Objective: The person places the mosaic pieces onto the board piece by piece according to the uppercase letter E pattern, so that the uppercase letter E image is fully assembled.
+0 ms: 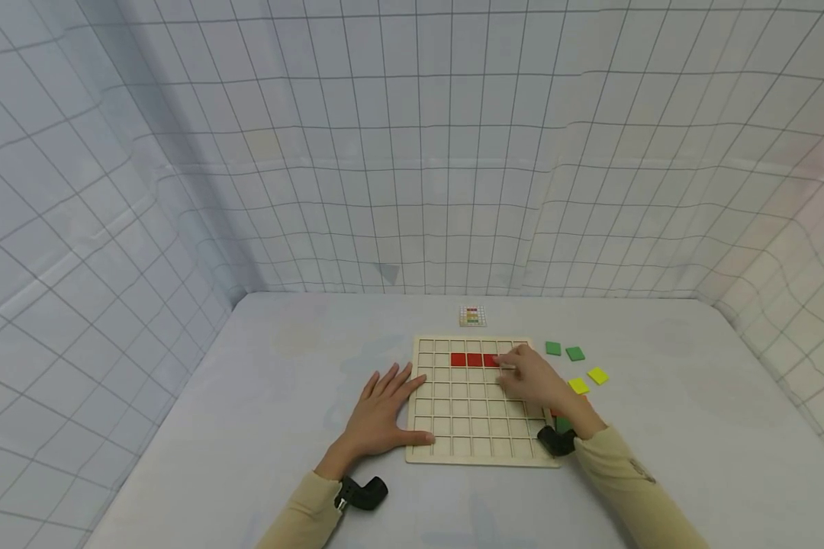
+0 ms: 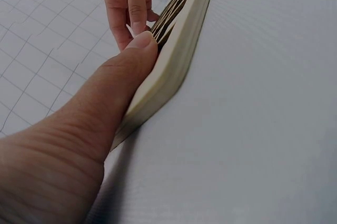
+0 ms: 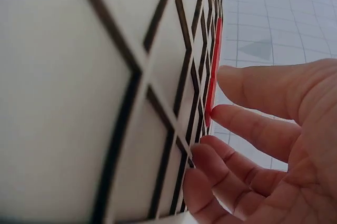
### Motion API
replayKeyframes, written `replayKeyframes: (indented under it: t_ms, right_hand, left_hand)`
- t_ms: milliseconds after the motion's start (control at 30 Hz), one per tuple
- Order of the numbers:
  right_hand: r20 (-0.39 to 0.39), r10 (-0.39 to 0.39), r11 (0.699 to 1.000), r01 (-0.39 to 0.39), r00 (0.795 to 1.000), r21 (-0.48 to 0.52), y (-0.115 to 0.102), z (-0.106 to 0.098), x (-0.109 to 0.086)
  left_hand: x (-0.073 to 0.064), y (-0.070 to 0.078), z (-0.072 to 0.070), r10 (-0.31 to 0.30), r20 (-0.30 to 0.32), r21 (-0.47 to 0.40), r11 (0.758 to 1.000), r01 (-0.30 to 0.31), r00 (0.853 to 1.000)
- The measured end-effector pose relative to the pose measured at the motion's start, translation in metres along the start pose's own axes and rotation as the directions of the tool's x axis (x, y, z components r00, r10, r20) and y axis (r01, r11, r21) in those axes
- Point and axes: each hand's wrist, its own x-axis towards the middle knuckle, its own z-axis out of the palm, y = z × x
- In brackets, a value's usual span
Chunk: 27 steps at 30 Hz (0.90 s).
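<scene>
A pale wooden grid board [image 1: 453, 451] lies on the table. Three red square tiles [image 1: 474, 360] sit side by side in its second row from the far edge. My right hand [image 1: 532, 377] reaches over the board's right side, with thumb and index fingertips [image 3: 224, 113] at the rightmost red tile and the other fingers bent over the grid. On the board's left edge rests my left hand [image 1: 378, 419], fingers spread and thumb [image 2: 142, 42] across the near-left rim.
A small card with a coloured grid pattern [image 1: 472, 316] lies beyond the board. To the right are loose green tiles [image 1: 553, 348] and yellow tiles [image 1: 598, 375]. More tiles, orange-red and green [image 1: 564, 425], are partly hidden by my right wrist. White gridded cloth [image 1: 412, 191] encloses the table.
</scene>
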Motion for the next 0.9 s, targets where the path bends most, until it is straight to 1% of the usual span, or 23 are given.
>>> replayKeyframes:
  t_ms: [100,267,367,533,633,733,900]
  right_hand:
    - [0.002,-0.025,1.000,0.025,1.000,0.012,0.000,-0.002,-0.007]
    - [0.010,-0.040,0.998,0.039,0.999,0.040,0.001,-0.007,-0.018]
    - [-0.007,-0.033,0.999,0.033,0.999,0.043,0.003,-0.012,-0.023]
    - [-0.054,0.031,0.999,-0.030,0.998,0.035,0.008,-0.024,-0.034]
    - [-0.070,0.076,0.997,-0.076,0.995,0.008,0.013,-0.030,-0.042]
    - [-0.094,0.094,0.995,-0.097,0.991,-0.028,0.017,-0.034,-0.050]
    - [-0.120,0.132,0.987,-0.141,0.984,-0.072,0.025,-0.038,-0.063]
  left_hand:
    - [0.000,0.000,0.000,-0.004,0.004,0.004,1.000,0.004,1.000]
    - [-0.001,0.000,0.000,-0.006,0.007,0.008,1.000,0.006,1.000]
    - [-0.001,0.000,0.000,-0.008,0.007,0.010,1.000,0.008,1.000]
    - [-0.001,-0.001,-0.001,-0.012,0.008,0.015,1.000,0.012,1.000]
    - [-0.002,-0.001,-0.002,-0.010,0.004,0.012,1.000,0.010,1.000]
    - [-0.002,-0.001,-0.003,-0.008,0.001,0.004,1.000,0.008,1.000]
    - [-0.002,-0.001,-0.001,0.015,-0.013,-0.010,1.000,-0.016,1.000]
